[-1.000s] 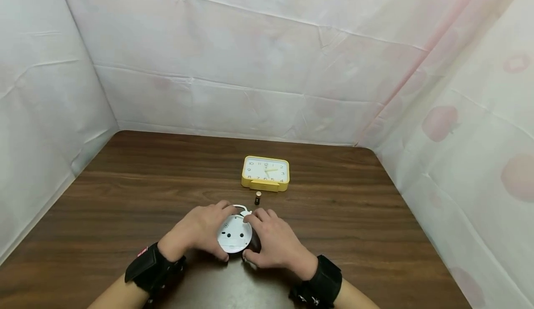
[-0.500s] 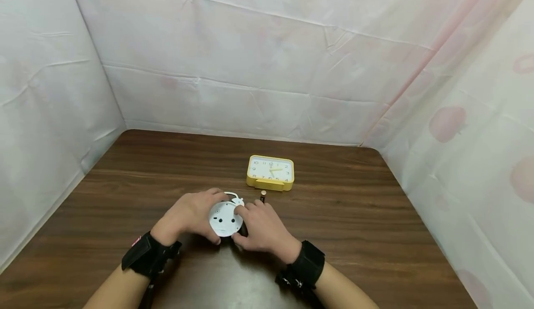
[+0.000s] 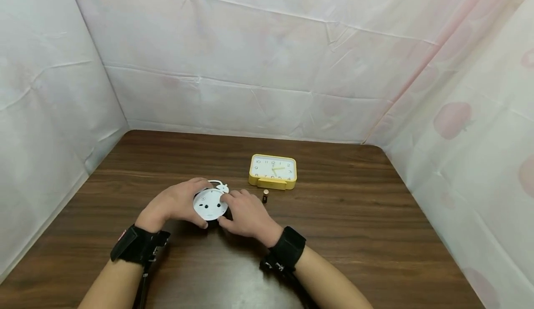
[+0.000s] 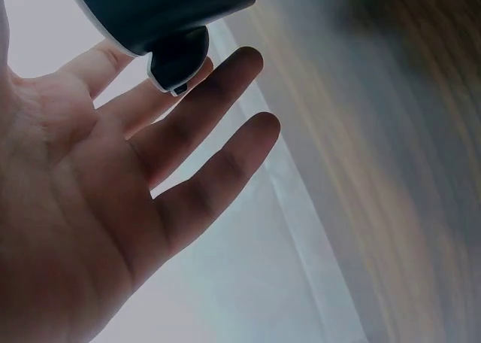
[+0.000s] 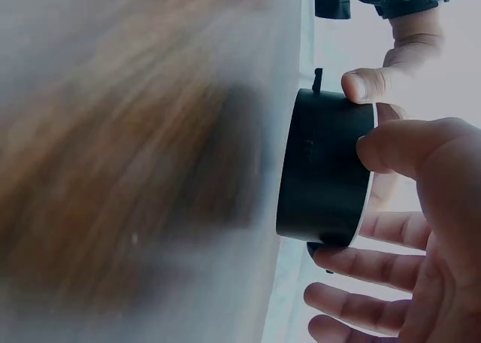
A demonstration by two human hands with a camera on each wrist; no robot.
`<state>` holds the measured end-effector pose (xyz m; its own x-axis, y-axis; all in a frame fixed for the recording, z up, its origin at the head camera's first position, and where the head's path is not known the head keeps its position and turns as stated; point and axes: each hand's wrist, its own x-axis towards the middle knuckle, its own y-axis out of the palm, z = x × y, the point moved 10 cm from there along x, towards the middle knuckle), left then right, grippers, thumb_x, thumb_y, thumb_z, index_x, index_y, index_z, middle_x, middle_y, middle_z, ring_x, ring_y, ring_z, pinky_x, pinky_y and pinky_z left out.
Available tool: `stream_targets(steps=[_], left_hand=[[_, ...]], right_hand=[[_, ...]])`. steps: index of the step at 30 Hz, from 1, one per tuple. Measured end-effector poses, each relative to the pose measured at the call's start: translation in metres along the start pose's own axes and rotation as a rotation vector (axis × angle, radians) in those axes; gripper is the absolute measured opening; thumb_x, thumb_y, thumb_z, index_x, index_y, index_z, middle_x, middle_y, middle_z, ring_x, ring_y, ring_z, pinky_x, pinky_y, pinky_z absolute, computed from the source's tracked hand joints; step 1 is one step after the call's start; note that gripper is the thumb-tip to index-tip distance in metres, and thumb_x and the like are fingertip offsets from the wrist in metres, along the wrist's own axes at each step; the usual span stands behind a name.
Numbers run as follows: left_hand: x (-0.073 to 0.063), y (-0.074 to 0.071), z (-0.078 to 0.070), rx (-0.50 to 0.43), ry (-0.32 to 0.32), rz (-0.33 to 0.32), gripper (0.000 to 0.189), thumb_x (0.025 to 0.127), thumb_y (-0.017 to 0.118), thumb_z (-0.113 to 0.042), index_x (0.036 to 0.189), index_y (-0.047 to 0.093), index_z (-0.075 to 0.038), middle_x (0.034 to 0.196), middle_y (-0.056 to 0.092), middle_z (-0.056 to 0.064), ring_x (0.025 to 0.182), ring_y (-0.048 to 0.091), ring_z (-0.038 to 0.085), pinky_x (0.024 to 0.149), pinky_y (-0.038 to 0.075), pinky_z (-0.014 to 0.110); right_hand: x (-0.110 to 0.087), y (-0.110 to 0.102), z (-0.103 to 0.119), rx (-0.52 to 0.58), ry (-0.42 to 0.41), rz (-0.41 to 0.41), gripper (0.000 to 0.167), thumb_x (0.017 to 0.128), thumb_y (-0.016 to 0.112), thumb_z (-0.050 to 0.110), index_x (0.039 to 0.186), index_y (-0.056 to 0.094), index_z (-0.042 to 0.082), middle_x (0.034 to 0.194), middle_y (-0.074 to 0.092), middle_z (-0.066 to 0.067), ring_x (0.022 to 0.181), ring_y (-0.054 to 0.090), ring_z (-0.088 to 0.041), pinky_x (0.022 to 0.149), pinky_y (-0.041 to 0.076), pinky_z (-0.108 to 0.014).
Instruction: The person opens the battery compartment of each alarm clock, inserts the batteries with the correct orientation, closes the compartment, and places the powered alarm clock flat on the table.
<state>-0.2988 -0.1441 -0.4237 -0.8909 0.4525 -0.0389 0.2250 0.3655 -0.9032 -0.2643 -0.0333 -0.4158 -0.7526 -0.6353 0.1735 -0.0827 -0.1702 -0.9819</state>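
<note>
Both hands hold a round alarm clock (image 3: pixel 210 204) between them, its white back up with small holes and two black knobs. My left hand (image 3: pixel 179 202) grips its left side between thumb and fingers. On the right side, my right hand (image 3: pixel 247 214) grips the rim with thumb and forefinger. The right wrist view shows the clock's dark cylindrical body (image 5: pixel 325 166) with both thumbs on it. In the left wrist view, several fingers (image 4: pixel 210 177) stretch past a small dark foot (image 4: pixel 179 61). A white loop (image 3: pixel 216 182) sticks out at the top. Whether the clock touches the table cannot be told.
A yellow rectangular clock (image 3: pixel 273 172) lies face up beyond the hands. In front of it a small battery (image 3: pixel 265 196) stands upright on the brown wooden table (image 3: pixel 354 235). Pale fabric walls (image 3: pixel 250 54) enclose the back and sides.
Both hands have carried the round clock left and farther from me. The battery, partly hidden by the right hand half a second ago, shows fully again. Their hold looks the same.
</note>
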Motion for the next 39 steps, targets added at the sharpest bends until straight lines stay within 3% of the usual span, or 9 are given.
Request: stream_targets(steps=[8,17,25,30,34,39], left_hand=[[-0.003,0.003,0.015,-0.032,0.002,-0.006,0.086,0.046,0.091,-0.045,0.122,0.058,-0.023,0.125,0.057,-0.002,0.096,0.053,0.014,0.078,0.043,0.032],[-0.004,0.007,0.031,-0.046,-0.016,0.001,0.086,0.047,0.092,-0.045,0.122,0.057,-0.024,0.132,0.054,-0.001,0.106,0.053,0.016,0.085,0.043,0.037],[-0.003,0.009,0.033,-0.062,-0.001,0.001,0.088,0.047,0.092,-0.043,0.125,0.056,-0.022,0.137,0.052,0.003,0.111,0.052,0.019,0.087,0.043,0.038],[-0.002,0.008,0.028,-0.052,-0.014,-0.001,0.088,0.050,0.091,-0.042,0.127,0.055,-0.019,0.139,0.050,0.008,0.116,0.050,0.027,0.085,0.045,0.042],[-0.001,0.002,0.015,0.035,-0.023,-0.037,0.093,0.052,0.088,-0.048,0.132,0.053,-0.016,0.147,0.040,0.017,0.126,0.042,0.037,0.088,0.044,0.053],[0.000,-0.010,-0.009,0.168,0.033,-0.137,0.095,0.051,0.085,-0.054,0.131,0.055,-0.014,0.131,0.053,0.008,0.112,0.048,0.028,0.088,0.042,0.052]], right_hand=[[0.011,0.013,0.003,0.025,0.022,0.040,0.043,0.087,0.062,0.048,0.120,0.061,0.021,0.104,0.062,0.005,0.088,0.056,-0.016,0.064,0.048,-0.027],[0.019,0.021,0.007,0.035,0.020,0.050,0.044,0.087,0.062,0.048,0.122,0.060,0.020,0.109,0.062,0.004,0.088,0.056,-0.016,0.066,0.048,-0.027],[0.021,0.023,0.006,0.048,0.040,0.065,0.044,0.086,0.063,0.048,0.121,0.061,0.021,0.109,0.062,0.003,0.089,0.055,-0.016,0.064,0.048,-0.027],[0.021,0.024,0.002,0.076,0.063,0.064,0.047,0.086,0.064,0.047,0.123,0.058,0.019,0.113,0.062,0.002,0.093,0.057,-0.016,0.068,0.050,-0.028],[0.020,0.025,-0.004,0.088,0.114,0.067,0.058,0.081,0.068,0.048,0.124,0.049,0.013,0.114,0.061,-0.001,0.093,0.059,-0.017,0.068,0.051,-0.029],[0.020,0.026,-0.012,0.051,0.193,0.090,0.067,0.078,0.069,0.053,0.125,0.049,0.010,0.111,0.060,-0.004,0.093,0.059,-0.021,0.069,0.051,-0.032]])
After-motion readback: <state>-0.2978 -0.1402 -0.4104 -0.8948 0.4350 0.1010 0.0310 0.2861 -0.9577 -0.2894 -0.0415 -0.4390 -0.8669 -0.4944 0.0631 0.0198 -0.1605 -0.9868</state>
